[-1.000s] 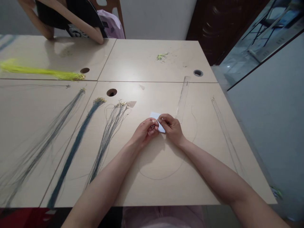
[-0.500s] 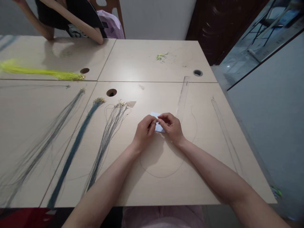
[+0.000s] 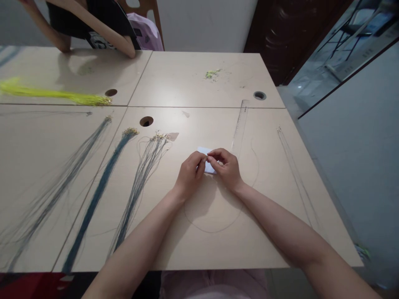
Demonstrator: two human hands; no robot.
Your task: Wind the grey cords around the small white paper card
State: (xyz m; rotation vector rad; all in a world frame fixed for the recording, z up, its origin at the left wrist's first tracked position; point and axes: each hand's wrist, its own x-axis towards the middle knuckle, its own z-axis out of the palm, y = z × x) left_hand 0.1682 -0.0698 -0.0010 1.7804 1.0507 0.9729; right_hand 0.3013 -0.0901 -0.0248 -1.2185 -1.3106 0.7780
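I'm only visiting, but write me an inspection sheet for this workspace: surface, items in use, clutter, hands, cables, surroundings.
Surface: pale table, with panel seams and round holes.
Items in use: pale card under the hands; thin cord curving across the table nearby.
Clutter: yellow-green scraps towards the far side; clear ruler beyond the right hand; yellow bundle and several blue-grey bundles to the left.
Hands: left hand and right hand close together over the card, fingers pinched; anything between them is too small to make out.
Cables: nothing seen.
Surroundings: person across the table, elbows at its edge; dark door at far right.
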